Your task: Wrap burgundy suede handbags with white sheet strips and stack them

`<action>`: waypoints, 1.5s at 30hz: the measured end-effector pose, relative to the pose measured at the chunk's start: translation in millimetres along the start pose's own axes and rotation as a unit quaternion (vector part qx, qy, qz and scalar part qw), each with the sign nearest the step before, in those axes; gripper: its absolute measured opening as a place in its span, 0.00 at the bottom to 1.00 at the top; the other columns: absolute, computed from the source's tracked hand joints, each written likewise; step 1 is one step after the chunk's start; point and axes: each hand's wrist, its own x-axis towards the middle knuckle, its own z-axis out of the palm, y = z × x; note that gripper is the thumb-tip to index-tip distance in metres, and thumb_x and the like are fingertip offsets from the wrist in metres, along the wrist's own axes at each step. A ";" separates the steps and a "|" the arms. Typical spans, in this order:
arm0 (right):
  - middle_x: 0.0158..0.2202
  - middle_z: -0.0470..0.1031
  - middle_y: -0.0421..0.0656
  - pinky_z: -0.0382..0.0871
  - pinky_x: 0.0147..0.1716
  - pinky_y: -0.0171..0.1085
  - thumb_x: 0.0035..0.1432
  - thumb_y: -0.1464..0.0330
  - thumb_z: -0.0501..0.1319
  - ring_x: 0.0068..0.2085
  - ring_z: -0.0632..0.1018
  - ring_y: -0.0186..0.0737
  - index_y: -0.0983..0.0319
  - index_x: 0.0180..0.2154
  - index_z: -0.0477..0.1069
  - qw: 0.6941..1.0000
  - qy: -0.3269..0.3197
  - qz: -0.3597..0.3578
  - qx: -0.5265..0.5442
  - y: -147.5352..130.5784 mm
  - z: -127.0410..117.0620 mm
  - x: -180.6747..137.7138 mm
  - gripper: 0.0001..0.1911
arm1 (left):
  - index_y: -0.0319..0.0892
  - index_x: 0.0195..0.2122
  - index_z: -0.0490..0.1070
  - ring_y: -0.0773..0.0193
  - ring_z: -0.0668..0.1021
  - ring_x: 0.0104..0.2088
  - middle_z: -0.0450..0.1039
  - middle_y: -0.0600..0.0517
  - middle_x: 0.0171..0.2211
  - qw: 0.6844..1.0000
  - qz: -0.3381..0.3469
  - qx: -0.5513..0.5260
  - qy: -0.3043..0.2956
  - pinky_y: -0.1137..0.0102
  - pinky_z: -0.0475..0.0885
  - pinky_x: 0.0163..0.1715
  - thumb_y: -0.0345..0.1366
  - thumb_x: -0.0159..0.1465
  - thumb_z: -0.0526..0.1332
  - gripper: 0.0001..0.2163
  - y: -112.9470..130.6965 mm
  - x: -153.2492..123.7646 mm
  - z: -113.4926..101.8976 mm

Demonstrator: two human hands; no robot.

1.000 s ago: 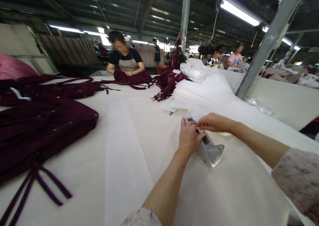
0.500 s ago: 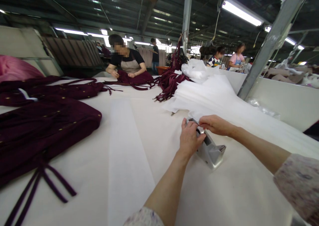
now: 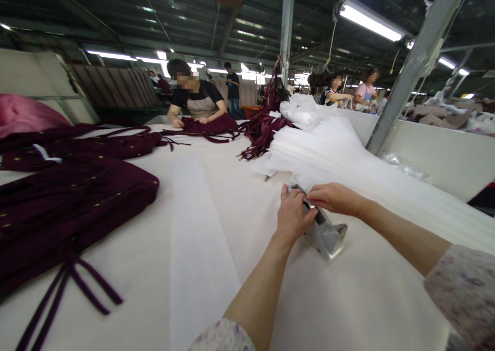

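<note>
A grey tape dispenser (image 3: 326,237) lies on the white tabletop in front of me. My left hand (image 3: 293,214) grips it from the left, its fingers bent over the far part around the roll opening. From the right, my right hand (image 3: 333,196) meets it there, thumb and fingertips pinched together just above the opening. Whatever those fingertips pinch is too small and covered to make out. The dispenser's near end, with the cutting edge, sticks out uncovered toward me.
Dark maroon garments (image 3: 77,212) with straps cover the left side. A long white strip (image 3: 197,248) lies mid-table. White sheets (image 3: 328,150) and bundled maroon straps (image 3: 263,129) lie beyond my hands. Across the table a co-worker (image 3: 199,98) handles maroon cloth. A slanted metal post (image 3: 410,78) stands right.
Both hands stay at the dispenser with almost the same grip. The view has shifted slightly. At the back right, one person's arm is now stretched forward.
</note>
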 end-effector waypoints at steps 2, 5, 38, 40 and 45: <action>0.39 0.75 0.44 0.62 0.33 0.33 0.65 0.69 0.54 0.39 0.76 0.39 0.60 0.41 0.72 0.998 -0.006 0.031 -0.054 -2.3 2.7 0.9 0.08 | 0.43 0.38 0.66 0.57 0.72 0.50 0.70 0.50 0.41 1.000 0.005 0.005 0.006 0.52 0.45 0.67 0.41 0.58 0.62 0.11 2.0 -1.4 0.8; 0.39 0.74 0.44 0.59 0.29 0.33 0.63 0.71 0.57 0.36 0.75 0.39 0.61 0.41 0.70 0.992 -0.017 0.060 -0.108 -5.8 7.1 3.8 0.06 | 0.42 0.40 0.63 0.58 0.72 0.49 0.69 0.51 0.39 1.000 0.008 0.010 0.025 0.53 0.44 0.67 0.42 0.59 0.62 0.13 4.5 -4.2 3.3; 0.38 0.70 0.41 0.54 0.29 0.35 0.63 0.77 0.48 0.36 0.72 0.37 0.60 0.39 0.63 0.983 -0.020 0.143 -0.118 -48.0 -8.4 -95.9 0.10 | 0.42 0.57 0.58 0.52 0.65 0.58 0.63 0.45 0.56 0.977 -0.043 -0.143 -0.149 0.57 0.62 0.58 0.32 0.54 0.62 0.28 -22.2 6.1 -45.7; 0.38 0.70 0.41 0.54 0.28 0.35 0.63 0.77 0.48 0.36 0.72 0.37 0.60 0.40 0.64 0.981 -0.018 0.144 -0.126 -49.2 -6.2 -97.6 0.10 | 0.41 0.55 0.60 0.55 0.68 0.54 0.65 0.45 0.53 0.990 -0.017 -0.099 -0.103 0.58 0.64 0.57 0.28 0.56 0.58 0.25 -17.5 -0.3 -55.5; 0.38 0.70 0.42 0.56 0.30 0.34 0.61 0.80 0.49 0.38 0.72 0.37 0.61 0.40 0.67 0.984 0.005 0.105 -0.145 -50.5 4.8 -107.7 0.13 | 0.43 0.50 0.65 0.55 0.69 0.50 0.68 0.46 0.47 0.993 0.077 -0.008 -0.085 0.59 0.68 0.51 0.26 0.58 0.55 0.17 6.0 -26.6 -69.5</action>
